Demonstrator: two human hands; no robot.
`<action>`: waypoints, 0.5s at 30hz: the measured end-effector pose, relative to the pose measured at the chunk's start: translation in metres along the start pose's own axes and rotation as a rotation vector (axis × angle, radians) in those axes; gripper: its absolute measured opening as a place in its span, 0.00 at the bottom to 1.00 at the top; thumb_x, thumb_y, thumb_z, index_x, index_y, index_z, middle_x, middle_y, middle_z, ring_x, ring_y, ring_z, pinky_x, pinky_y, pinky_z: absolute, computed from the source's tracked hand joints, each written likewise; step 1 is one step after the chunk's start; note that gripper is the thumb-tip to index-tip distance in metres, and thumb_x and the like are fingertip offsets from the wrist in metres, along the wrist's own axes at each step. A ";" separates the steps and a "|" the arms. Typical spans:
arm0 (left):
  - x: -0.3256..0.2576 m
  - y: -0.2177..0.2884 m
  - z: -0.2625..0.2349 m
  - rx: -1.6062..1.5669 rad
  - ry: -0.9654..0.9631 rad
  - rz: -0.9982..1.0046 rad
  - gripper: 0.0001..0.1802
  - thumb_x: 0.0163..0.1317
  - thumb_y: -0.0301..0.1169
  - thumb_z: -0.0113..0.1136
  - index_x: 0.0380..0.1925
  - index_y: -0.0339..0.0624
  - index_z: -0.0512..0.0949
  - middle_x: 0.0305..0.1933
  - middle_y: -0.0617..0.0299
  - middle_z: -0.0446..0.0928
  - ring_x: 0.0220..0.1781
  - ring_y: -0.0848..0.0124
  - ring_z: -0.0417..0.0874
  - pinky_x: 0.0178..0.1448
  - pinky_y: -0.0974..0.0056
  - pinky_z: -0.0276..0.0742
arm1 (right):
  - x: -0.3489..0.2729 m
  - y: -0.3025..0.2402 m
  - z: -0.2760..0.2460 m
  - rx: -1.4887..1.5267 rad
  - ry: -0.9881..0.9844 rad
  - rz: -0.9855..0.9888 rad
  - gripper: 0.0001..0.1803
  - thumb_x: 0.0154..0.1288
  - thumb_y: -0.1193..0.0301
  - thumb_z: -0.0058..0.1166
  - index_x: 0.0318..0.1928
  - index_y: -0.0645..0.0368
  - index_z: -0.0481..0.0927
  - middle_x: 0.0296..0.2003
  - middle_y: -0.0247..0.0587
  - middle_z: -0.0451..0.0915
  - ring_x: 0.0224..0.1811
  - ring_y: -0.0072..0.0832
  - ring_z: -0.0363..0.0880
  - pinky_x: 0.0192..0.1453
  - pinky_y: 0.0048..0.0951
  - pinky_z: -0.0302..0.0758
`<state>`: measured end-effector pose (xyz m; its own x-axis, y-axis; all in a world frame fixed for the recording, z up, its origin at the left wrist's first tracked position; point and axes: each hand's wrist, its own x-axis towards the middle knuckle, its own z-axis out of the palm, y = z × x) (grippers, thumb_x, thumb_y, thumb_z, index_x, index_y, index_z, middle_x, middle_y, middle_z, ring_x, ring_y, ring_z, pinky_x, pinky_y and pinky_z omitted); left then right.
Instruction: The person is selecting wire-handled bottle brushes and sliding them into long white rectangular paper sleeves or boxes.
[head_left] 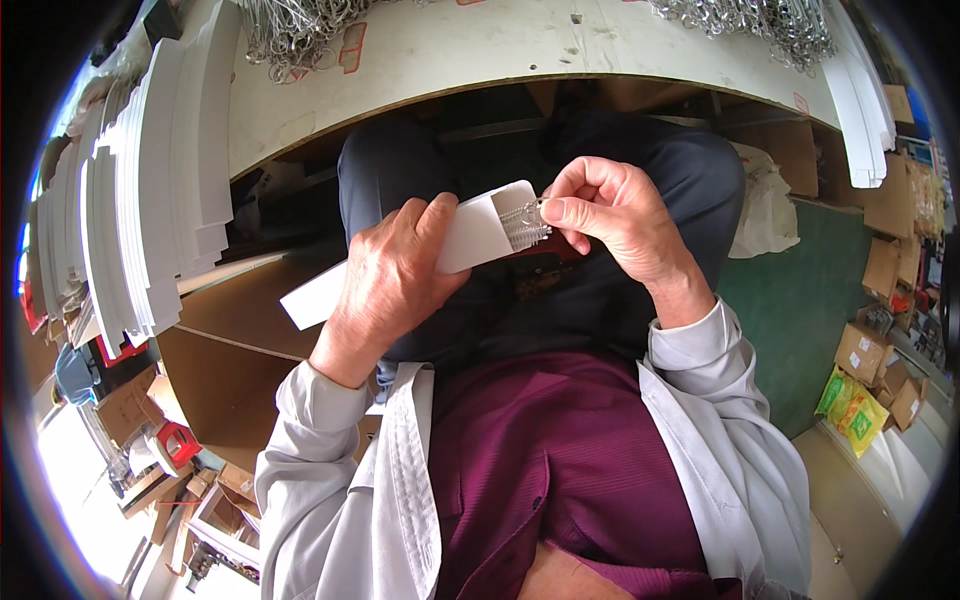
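Note:
My left hand (385, 265) is wrapped round a long, narrow white cardboard box (472, 240), held at a slant above my lap. The box's upper right end is uncovered, with its flap standing up. Out of that end stick several thin metal wire pieces (524, 226), which look like small twisted-wire brushes with looped ends. At the box mouth, the thumb and forefinger of my right hand (615, 215) pinch the wire ends. How far the pieces reach into the box is hidden by its walls.
A pale worktable (480, 50) crosses the top, bearing heaps of looped wire pieces (295, 30) at left and more wire pieces (760, 25) at right. Stacked white boxes (150, 190) stand left, others (860, 120) right. A large brown carton (250, 310) lies beside my left arm.

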<state>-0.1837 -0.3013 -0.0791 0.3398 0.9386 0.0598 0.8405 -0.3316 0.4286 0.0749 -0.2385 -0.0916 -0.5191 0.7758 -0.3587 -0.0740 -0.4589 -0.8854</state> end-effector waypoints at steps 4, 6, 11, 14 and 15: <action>0.001 -0.002 0.000 0.029 0.033 0.007 0.34 0.46 0.29 0.80 0.54 0.39 0.75 0.36 0.53 0.80 0.37 0.53 0.87 0.40 0.53 0.85 | -0.001 -0.001 0.002 0.033 0.076 -0.066 0.07 0.69 0.73 0.69 0.36 0.61 0.83 0.27 0.30 0.82 0.25 0.13 0.76 0.27 0.18 0.73; 0.002 -0.002 0.001 0.040 0.034 -0.007 0.34 0.46 0.30 0.80 0.54 0.39 0.75 0.36 0.53 0.80 0.37 0.53 0.87 0.40 0.53 0.85 | -0.003 0.001 0.007 0.033 0.109 -0.103 0.07 0.69 0.74 0.68 0.36 0.61 0.82 0.28 0.30 0.83 0.25 0.13 0.77 0.28 0.18 0.74; 0.004 -0.001 0.002 0.067 0.022 -0.037 0.34 0.46 0.30 0.80 0.54 0.39 0.75 0.36 0.53 0.80 0.36 0.53 0.87 0.39 0.53 0.85 | -0.002 0.009 0.025 -0.582 0.283 -0.583 0.08 0.65 0.78 0.69 0.36 0.60 0.80 0.29 0.34 0.81 0.25 0.16 0.78 0.30 0.23 0.76; 0.003 -0.001 0.003 0.077 0.028 -0.044 0.33 0.46 0.30 0.79 0.54 0.38 0.76 0.35 0.54 0.79 0.35 0.54 0.87 0.37 0.54 0.85 | 0.001 0.015 0.027 -0.639 0.255 -0.639 0.08 0.65 0.77 0.70 0.37 0.61 0.81 0.31 0.37 0.81 0.26 0.23 0.80 0.30 0.26 0.76; 0.003 -0.001 0.003 0.075 0.041 -0.036 0.33 0.46 0.31 0.79 0.54 0.38 0.76 0.34 0.54 0.79 0.35 0.55 0.87 0.37 0.54 0.85 | 0.002 0.016 0.027 -0.693 0.247 -0.677 0.08 0.66 0.77 0.70 0.38 0.61 0.81 0.32 0.38 0.81 0.27 0.26 0.81 0.31 0.28 0.77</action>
<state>-0.1827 -0.2988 -0.0819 0.2929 0.9525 0.0828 0.8814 -0.3026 0.3626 0.0497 -0.2558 -0.0984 -0.3536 0.8847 0.3038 0.2652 0.4063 -0.8744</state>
